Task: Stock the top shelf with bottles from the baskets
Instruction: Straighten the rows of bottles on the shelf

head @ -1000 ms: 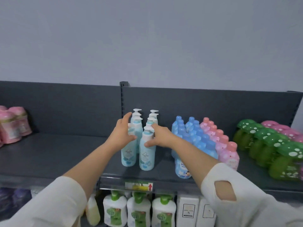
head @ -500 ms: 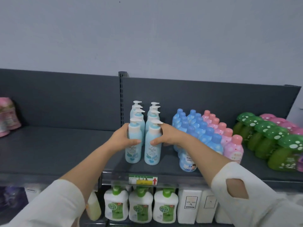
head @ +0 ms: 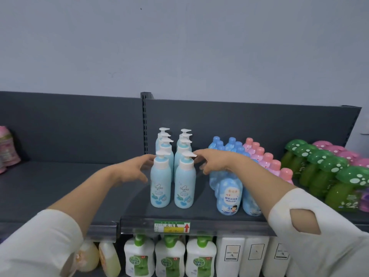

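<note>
A: What lies furthest out from the left hand point(head: 133, 170)?
B: Well to its left are blurred pink bottles point(head: 7, 150), at the end of the top shelf point(head: 60, 186).
A: And the hand itself?
B: It is released, with fingers spread and holding nothing, just left of the pump bottles point(head: 160, 186). I cannot tell whether the fingertips touch the nearest one.
A: Where do those stand?
B: They stand upright on the shelf between the two hands, in two rows running toward the back panel.
A: The right hand point(head: 214, 161)?
B: It is loose too. The fingers stretch toward the nozzle of the front bottle in the right row and grasp nothing.
A: And beyond it?
B: Under its wrist are blue-capped bottles point(head: 229, 194). To its right come pink-capped bottles point(head: 268, 161), then green mushroom-topped bottles point(head: 321, 172). Below both hands there is a price tag point(head: 172, 226) on the shelf edge, with Dettol bottles point(head: 169, 256) underneath.
</note>
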Available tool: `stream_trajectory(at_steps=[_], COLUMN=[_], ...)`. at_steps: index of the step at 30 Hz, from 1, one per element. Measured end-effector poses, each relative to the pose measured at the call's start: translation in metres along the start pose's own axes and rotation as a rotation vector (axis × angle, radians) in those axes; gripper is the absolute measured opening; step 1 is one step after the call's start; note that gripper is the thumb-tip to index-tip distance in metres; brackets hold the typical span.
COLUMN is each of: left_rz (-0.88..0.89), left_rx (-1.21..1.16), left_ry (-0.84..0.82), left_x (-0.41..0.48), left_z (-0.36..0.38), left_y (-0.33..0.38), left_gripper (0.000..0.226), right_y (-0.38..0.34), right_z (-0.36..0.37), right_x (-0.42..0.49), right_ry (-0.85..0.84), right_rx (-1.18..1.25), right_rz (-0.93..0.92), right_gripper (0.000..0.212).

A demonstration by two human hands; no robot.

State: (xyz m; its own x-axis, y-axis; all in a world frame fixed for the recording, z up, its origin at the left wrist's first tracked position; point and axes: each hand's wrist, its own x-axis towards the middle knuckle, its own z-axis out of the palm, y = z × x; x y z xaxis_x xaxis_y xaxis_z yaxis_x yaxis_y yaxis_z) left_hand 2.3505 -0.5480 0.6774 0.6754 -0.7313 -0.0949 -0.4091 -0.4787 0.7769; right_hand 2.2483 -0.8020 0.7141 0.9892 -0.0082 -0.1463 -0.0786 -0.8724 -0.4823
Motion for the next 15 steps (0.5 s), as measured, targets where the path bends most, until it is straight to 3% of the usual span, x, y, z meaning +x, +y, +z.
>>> stream_trajectory(at_steps=[4,6,9,12,15], left_rz=[0.01,0.03,0.021,0.011,0.063], left_rx=[-0.016,-0.048,-0.071,-0.1,-0.122], left_ry=[0.178,0.249,0.274,0.216,0.181], left_x=[0.015,0.028,0.051,0.073,0.086], left_z=[-0.019,-0.021,-0.019,-0.015,-0.008], left_y=[0.006,0.011,0.011,0.003,-0.003], left_gripper=[0.039,0.037,0.052,0.058,0.053], right_y=[-0.007,-0.011,-0.014,-0.012,-0.005], right_z=[-0.017,-0.021,-0.019,-0.011,-0.001], right_x=[0.013,0.025,0.042,0.058,0.073], right_ry=[0.257,0.385,0.315,0.218,0.186], right_rx=[0.022,0.048,0.05,0.113,0.261], right_rz=[0.041,0.09,0.143,0.196,0.214], right_gripper=[0.026,0.017,0.031,0.012,0.018])
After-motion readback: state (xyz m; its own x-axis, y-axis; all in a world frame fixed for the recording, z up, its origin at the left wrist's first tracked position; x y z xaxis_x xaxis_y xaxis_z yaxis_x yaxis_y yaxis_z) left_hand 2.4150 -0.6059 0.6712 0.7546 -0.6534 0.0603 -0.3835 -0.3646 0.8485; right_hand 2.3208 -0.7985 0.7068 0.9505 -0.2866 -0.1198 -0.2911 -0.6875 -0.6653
